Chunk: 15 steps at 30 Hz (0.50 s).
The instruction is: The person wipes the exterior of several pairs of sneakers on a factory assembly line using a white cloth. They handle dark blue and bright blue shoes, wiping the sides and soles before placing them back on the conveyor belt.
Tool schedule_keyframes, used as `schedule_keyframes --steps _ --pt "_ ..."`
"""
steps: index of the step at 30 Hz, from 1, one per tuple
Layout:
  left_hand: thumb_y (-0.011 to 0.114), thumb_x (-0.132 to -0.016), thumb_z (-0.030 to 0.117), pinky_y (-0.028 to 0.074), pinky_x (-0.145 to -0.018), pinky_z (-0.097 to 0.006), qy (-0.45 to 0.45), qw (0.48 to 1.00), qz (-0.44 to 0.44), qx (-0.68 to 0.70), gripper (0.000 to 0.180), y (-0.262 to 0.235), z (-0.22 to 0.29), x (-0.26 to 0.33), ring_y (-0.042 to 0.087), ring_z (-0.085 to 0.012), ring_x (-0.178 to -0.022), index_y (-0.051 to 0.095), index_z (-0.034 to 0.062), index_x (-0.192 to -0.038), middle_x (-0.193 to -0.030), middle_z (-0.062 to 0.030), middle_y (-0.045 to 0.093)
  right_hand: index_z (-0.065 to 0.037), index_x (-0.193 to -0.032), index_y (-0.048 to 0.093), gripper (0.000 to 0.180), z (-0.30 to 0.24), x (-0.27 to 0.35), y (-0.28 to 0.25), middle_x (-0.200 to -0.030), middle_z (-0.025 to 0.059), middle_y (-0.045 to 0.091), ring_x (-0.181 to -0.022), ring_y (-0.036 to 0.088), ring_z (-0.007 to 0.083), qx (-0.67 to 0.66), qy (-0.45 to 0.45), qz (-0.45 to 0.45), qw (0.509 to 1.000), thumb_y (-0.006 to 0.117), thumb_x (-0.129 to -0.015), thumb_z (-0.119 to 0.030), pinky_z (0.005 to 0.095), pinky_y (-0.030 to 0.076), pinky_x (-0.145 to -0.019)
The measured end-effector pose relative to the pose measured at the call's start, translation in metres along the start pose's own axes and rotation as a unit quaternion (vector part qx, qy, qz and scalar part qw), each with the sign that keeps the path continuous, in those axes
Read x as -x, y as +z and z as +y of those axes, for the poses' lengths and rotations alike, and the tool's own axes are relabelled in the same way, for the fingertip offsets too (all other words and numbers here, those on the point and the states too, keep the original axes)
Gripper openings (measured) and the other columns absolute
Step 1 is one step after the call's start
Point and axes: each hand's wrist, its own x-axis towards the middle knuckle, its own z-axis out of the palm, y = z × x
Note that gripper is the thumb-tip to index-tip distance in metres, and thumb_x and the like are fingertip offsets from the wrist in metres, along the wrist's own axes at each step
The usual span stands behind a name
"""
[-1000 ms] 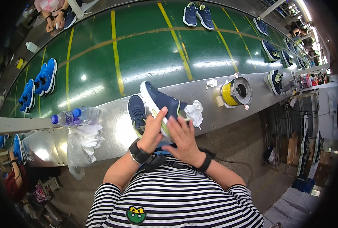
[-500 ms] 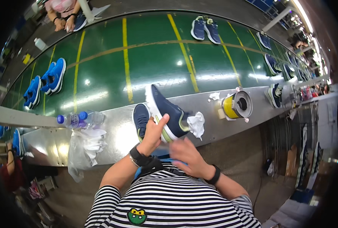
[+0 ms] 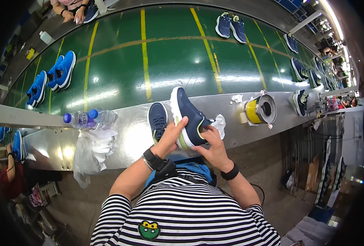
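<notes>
A navy sneaker [image 3: 187,110] with a white sole and lime-green trim is held toe-up and tilted above the metal ledge. My left hand [image 3: 168,138] grips it along the sole, thumb against the side. At the heel and collar, my right hand [image 3: 214,149] pinches the shoe, its fingertips partly hidden at the opening. A second navy sneaker [image 3: 157,118] rests on the ledge just left of the held one, partly covered by my left hand. Behind my right hand lies a crumpled white tissue [image 3: 220,124].
A green conveyor belt [image 3: 116,61] with yellow lines carries blue sneakers [image 3: 62,70] and navy sneakers [image 3: 231,27]. On the metal ledge [image 3: 231,137] stand a yellow-banded can [image 3: 253,111], plastic bottles [image 3: 102,117] and a plastic bag of white tissues [image 3: 92,149]. Another person's hands [image 3: 78,15] are across the belt.
My right hand has moved from in front of my body up to the sneaker's heel and now grips it. My left hand keeps its hold on the sole.
</notes>
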Motion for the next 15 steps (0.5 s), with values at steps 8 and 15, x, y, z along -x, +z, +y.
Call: schedule_keyframes --steps 8,15 --pt "0.049 -0.097 0.029 0.046 -0.088 -0.03 -0.011 0.996 0.031 -0.089 0.041 -0.018 -0.018 0.006 0.057 -0.0127 -0.1 0.049 0.0002 -0.127 -0.113 -0.0061 0.06 0.0 -0.1 0.063 0.036 0.005 0.005 0.014 -0.106 0.0124 0.062 -0.11 0.05 0.029 -0.003 0.065 0.009 0.998 0.078 -0.069 -0.012 0.0368 0.039 -0.094" --pt "0.058 -0.093 0.027 0.044 -0.075 -0.024 -0.038 0.995 0.006 -0.092 0.043 -0.006 -0.011 0.027 0.056 -0.0084 -0.094 0.048 0.002 -0.125 -0.111 -0.0039 0.059 0.001 -0.097 0.064 0.03 0.009 0.013 0.027 -0.101 0.0117 0.063 -0.101 0.057 0.0269 -0.051 0.072 0.055 0.995 0.074 -0.07 -0.005 0.0341 0.042 -0.089"
